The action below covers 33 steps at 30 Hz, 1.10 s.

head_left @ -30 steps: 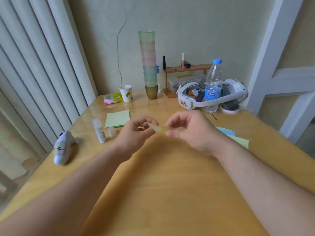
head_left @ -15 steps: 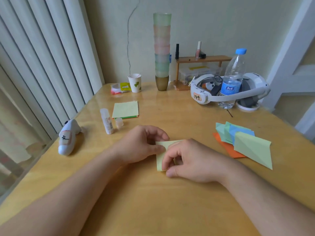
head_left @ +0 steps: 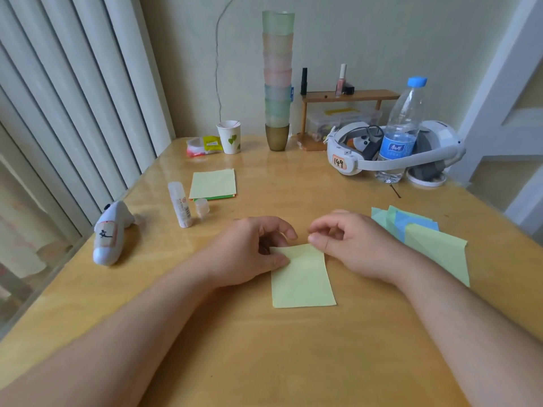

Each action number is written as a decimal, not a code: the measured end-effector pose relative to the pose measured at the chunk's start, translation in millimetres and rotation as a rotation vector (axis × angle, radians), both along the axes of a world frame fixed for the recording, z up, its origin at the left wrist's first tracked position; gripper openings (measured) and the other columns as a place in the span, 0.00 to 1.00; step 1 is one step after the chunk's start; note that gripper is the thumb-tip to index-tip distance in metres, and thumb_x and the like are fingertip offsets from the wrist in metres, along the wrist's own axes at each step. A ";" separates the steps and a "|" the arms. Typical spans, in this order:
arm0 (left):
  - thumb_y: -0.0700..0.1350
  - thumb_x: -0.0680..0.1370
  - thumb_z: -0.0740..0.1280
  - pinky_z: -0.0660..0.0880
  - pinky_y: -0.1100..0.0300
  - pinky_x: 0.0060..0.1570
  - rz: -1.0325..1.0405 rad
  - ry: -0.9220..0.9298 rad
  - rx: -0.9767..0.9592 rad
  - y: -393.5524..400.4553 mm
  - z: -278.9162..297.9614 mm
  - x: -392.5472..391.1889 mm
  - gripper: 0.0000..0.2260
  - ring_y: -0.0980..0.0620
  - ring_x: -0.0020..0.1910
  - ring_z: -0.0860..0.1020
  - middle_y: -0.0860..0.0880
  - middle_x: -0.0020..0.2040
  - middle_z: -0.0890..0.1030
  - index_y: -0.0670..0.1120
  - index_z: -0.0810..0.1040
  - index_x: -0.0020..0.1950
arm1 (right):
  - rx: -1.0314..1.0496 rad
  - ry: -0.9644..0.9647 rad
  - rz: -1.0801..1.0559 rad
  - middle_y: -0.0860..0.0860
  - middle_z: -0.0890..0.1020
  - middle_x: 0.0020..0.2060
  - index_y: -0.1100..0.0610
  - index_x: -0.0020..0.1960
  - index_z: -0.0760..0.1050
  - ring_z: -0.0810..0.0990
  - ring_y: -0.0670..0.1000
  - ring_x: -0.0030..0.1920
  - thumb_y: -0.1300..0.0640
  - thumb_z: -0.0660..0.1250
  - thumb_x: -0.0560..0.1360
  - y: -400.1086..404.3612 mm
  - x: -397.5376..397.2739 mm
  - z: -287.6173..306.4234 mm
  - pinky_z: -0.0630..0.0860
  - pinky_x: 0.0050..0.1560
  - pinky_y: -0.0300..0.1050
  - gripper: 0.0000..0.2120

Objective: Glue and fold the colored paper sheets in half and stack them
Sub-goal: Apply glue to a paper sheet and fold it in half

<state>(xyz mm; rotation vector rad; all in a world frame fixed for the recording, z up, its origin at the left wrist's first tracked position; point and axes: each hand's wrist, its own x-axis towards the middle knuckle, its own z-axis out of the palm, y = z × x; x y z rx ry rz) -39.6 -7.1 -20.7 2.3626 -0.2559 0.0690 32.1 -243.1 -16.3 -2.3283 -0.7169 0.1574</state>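
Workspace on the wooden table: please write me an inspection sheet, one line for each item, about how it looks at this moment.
Surface: wooden table, glossy.
Job's things: light green sheet lies flat between the hands; glue stick stands uncapped, its cap beside it; square paper stack behind them; loose pile of sheets on the right.
Clutter: stacked cups, paper cup, water bottle, white headset, white controller, small shelf.
Grippers: left hand pinches the sheet's far left corner; right hand touches the far right corner.
Cables: nothing seen.
Surroundings: vertical blinds on the left; cracked wall behind.
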 end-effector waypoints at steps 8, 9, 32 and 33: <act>0.45 0.75 0.78 0.75 0.68 0.46 -0.004 -0.040 0.044 -0.9 -0.5 -0.9 0.17 0.57 0.44 0.79 0.60 0.52 0.81 0.61 0.78 0.57 | -0.086 -0.020 -0.114 0.43 0.82 0.36 0.49 0.37 0.81 0.78 0.43 0.38 0.45 0.78 0.72 9.0 -6.2 1.8 0.77 0.40 0.43 0.11; 0.45 0.74 0.79 0.74 0.69 0.45 0.005 -0.051 0.055 -1.5 0.3 -0.9 0.18 0.58 0.43 0.78 0.59 0.52 0.81 0.61 0.78 0.57 | -0.096 -0.017 -0.114 0.43 0.81 0.36 0.49 0.37 0.81 0.78 0.44 0.38 0.46 0.79 0.73 9.9 -7.6 1.3 0.77 0.40 0.43 0.11; 0.52 0.70 0.81 0.82 0.51 0.42 0.935 -0.021 -0.393 90.9 6.7 -3.3 0.40 0.43 0.59 0.79 0.51 0.67 0.73 0.51 0.61 0.74 | -0.138 -0.030 -0.045 0.44 0.78 0.48 0.40 0.43 0.84 0.77 0.42 0.49 0.50 0.74 0.79 13.6 -10.9 -1.7 0.67 0.43 0.36 0.07; 0.52 0.73 0.80 0.81 0.54 0.37 0.894 0.024 -0.366 89.7 5.9 -4.3 0.36 0.45 0.51 0.83 0.52 0.65 0.75 0.51 0.63 0.73 | -0.134 -0.035 -0.046 0.44 0.78 0.48 0.39 0.43 0.84 0.77 0.42 0.49 0.50 0.74 0.79 13.5 -10.7 -2.3 0.67 0.44 0.36 0.07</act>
